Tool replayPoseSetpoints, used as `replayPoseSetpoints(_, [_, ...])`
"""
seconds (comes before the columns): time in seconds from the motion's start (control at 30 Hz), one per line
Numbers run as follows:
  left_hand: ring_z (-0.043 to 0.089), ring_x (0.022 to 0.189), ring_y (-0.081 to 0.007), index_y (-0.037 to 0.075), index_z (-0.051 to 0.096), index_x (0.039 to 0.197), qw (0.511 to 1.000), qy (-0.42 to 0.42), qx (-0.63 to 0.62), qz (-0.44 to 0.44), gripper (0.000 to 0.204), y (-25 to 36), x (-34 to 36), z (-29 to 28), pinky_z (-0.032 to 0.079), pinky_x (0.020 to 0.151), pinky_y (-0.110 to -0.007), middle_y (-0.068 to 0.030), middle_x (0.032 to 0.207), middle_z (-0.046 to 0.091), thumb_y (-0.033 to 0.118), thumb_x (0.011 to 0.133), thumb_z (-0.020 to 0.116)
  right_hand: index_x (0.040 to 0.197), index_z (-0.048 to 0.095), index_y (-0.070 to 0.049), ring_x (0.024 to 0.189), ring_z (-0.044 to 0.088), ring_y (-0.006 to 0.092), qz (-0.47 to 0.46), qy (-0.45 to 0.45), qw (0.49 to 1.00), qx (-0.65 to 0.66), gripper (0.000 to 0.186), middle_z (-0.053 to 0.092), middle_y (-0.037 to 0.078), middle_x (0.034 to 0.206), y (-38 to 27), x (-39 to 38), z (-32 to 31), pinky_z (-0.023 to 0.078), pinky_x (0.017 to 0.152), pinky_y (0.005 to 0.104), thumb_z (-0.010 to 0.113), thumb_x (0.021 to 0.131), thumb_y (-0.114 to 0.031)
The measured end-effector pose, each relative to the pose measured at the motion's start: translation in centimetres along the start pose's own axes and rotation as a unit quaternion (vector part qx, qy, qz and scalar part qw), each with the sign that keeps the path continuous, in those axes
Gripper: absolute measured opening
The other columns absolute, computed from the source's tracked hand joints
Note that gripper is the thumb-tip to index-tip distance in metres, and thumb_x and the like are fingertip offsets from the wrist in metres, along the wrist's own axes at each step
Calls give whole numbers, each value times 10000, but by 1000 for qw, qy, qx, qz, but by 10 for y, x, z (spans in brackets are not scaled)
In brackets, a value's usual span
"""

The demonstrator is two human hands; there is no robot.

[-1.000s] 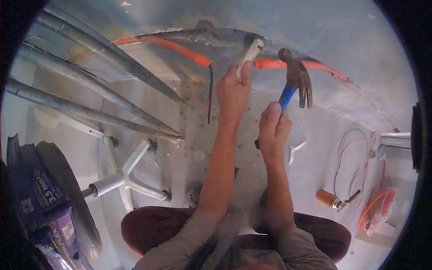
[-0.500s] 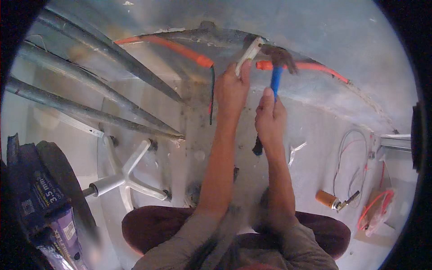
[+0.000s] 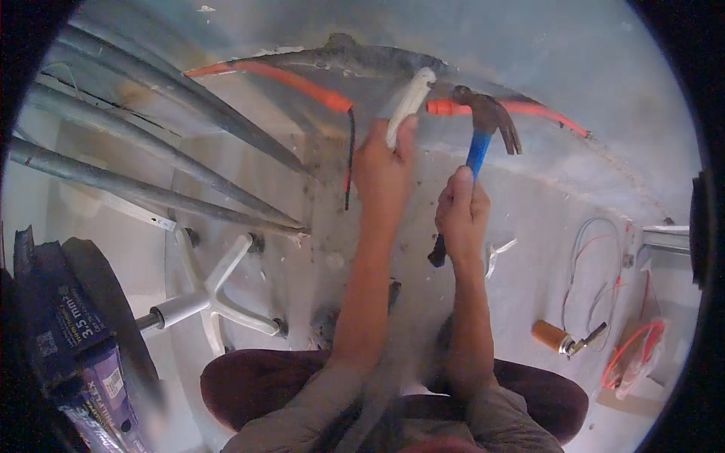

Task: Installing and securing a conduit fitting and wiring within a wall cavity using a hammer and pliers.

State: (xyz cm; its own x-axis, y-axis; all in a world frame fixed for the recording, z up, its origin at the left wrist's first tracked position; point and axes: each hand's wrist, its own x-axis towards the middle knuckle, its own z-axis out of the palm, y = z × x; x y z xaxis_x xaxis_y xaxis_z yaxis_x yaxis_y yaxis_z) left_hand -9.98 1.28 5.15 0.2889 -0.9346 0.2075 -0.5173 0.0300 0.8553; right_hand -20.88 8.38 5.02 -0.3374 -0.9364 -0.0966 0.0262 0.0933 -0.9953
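Observation:
My left hand (image 3: 384, 162) is closed around a narrow white bar (image 3: 411, 102). The bar slants up and to the right, its far end beside a dark groove (image 3: 362, 60) broken into the wall. In my right hand (image 3: 462, 208) is a claw hammer (image 3: 477, 143) with a blue and black handle. I grip it mid-handle, its head raised to the right of the bar and apart from it. Behind the hammer head runs an orange conduit (image 3: 529, 110). Another orange conduit (image 3: 302, 90) lies left of the bar, with dark and red wires (image 3: 350, 162) hanging from its end.
Long grey pipes (image 3: 181, 162) slant in from the left. Below them lie a white chair base (image 3: 208, 294) and dark packages (image 3: 68, 317). To the right are an orange canister with a torch head (image 3: 550, 336), looped thin cable (image 3: 581, 257) and a bag with orange tubing (image 3: 634, 355).
The hammer head has moved right and down, away from the white bar, and shows more sharply. My left hand and the bar have shifted slightly left and down.

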Motion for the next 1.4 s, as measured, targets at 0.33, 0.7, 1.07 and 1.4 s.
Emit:
replayPoseSetpoints(0.33, [643, 774, -403, -29, 597, 1062, 995, 82, -33, 40, 466, -29, 15, 0, 485, 676, -455, -270, 865, 639, 431, 999, 566, 763, 507, -85, 554, 425, 53, 2, -3, 1000, -26, 440, 487, -35, 635, 1, -4, -1, 347, 483, 262, 478, 1065, -403])
replayPoseSetpoints(0.7, [635, 798, -433, -31, 609, 1015, 997, 67, -4, 30, 515, -34, -5, 1, 487, 716, -484, -254, 838, 639, 476, 1012, 525, 775, 520, -57, 547, 445, 79, -8, -45, 997, -61, 429, 487, -19, 608, 4, -8, 8, 366, 490, 303, 476, 1065, -370])
replayPoseSetpoints(1.07, [669, 880, -422, -2, 642, 1051, 996, 26, 67, -61, 483, -26, 27, -18, 504, 730, -472, -258, 920, 674, 465, 1009, 524, 780, 532, -53, 545, 447, 82, -20, -55, 995, -75, 442, 496, -12, 601, 6, -9, 8, 355, 487, 303, 471, 1064, -387])
replayPoseSetpoints(1.4, [669, 963, -464, -37, 601, 1273, 998, 4, -16, -55, 680, -17, 24, -4, 524, 822, -493, -311, 1043, 677, 572, 991, 494, 800, 543, -50, 553, 455, 81, -5, -60, 994, -89, 426, 493, -9, 598, 6, -14, 12, 363, 494, 300, 478, 1060, -382])
